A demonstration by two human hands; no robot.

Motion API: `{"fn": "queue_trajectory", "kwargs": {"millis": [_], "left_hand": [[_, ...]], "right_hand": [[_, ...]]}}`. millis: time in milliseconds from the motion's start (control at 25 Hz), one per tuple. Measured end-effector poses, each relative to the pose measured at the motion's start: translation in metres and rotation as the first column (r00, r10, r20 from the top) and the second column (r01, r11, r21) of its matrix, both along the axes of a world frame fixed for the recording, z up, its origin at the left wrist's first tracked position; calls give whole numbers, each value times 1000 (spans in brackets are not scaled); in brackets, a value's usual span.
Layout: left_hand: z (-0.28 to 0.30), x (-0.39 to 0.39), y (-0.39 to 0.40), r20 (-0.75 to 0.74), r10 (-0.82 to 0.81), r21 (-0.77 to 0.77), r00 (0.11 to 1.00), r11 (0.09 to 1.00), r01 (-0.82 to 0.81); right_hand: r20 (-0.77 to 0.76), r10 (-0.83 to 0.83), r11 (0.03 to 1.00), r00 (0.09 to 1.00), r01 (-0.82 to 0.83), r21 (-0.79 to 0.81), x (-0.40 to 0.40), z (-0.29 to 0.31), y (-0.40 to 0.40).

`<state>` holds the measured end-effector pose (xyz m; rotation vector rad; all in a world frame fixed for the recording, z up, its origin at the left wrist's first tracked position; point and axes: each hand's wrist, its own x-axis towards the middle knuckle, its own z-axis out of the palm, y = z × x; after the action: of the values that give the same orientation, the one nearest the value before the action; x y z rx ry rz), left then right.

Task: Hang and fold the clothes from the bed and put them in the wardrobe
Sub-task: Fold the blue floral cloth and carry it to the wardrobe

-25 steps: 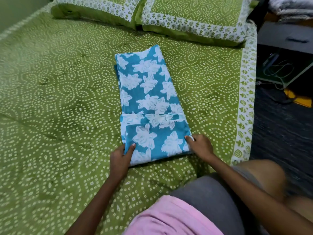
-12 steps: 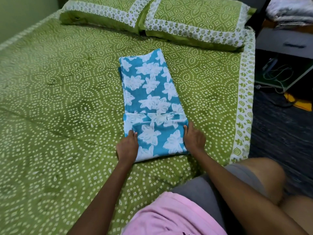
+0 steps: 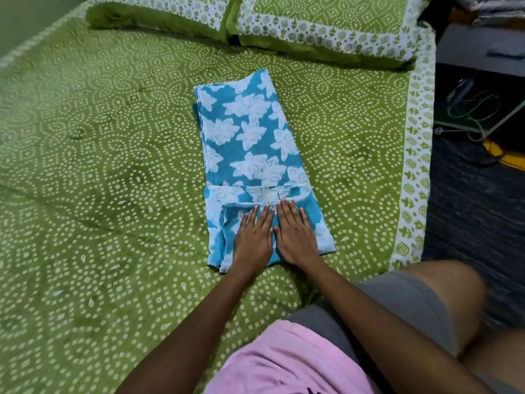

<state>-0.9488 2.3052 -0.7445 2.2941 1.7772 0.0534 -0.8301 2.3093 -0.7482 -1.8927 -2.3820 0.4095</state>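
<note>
Green bed (image 3: 99,172) | folded blue cloth (image 3: 250,143) in middle | left hand (image 3: 253,240) and right hand (image 3: 295,234) flat, fingers straight, pressing its near end

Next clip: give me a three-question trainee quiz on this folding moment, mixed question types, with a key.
1. True or false: both hands lie flat, side by side, on the near end of the blue floral garment.
2. Which lies beyond the garment's far end? A) a hanger B) two green pillows C) a laundry basket
3. Fill in: the garment rests on a green dotted ____.

Key
1. True: left hand and right hand press it with straight fingers.
2. B: pillows.
3. bedsheet.
</note>
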Motion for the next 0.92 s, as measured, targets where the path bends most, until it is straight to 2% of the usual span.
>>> {"fn": "queue_trajectory", "kwargs": {"millis": [160,280,360,440,520,600,720,840,920], "left_hand": [[-6,-9,14,-28,98,64,995,993,-96],[-7,-25,24,-63,153,52,986,987,-150],[-7,-38,14,-100,155,55,983,987,-150],[-5,-56,5,-51,77,16,996,997,-76],[-1,-84,3,69,-105,-52,992,993,108],[7,-117,2,149,-292,-109,945,945,310],[10,-154,8,111,-478,-119,871,864,489],[5,-161,21,58,-535,-15,843,843,537],[4,-160,30,38,-535,35,844,845,533]], "right_hand": [[51,-87,996,995,86,16,8,-10,20],[48,-85,996,995,85,-15,25,-8,36],[54,-26,999,998,29,-46,43,-8,30],[29,136,986,990,-133,-101,66,-4,19],[52,337,929,940,-323,-180,94,5,13],[123,494,861,861,-463,-212,116,11,16],[87,535,840,840,-518,-164,130,9,23],[51,527,849,848,-522,-81,130,2,26],[58,565,824,823,-567,17,129,0,31]]}}
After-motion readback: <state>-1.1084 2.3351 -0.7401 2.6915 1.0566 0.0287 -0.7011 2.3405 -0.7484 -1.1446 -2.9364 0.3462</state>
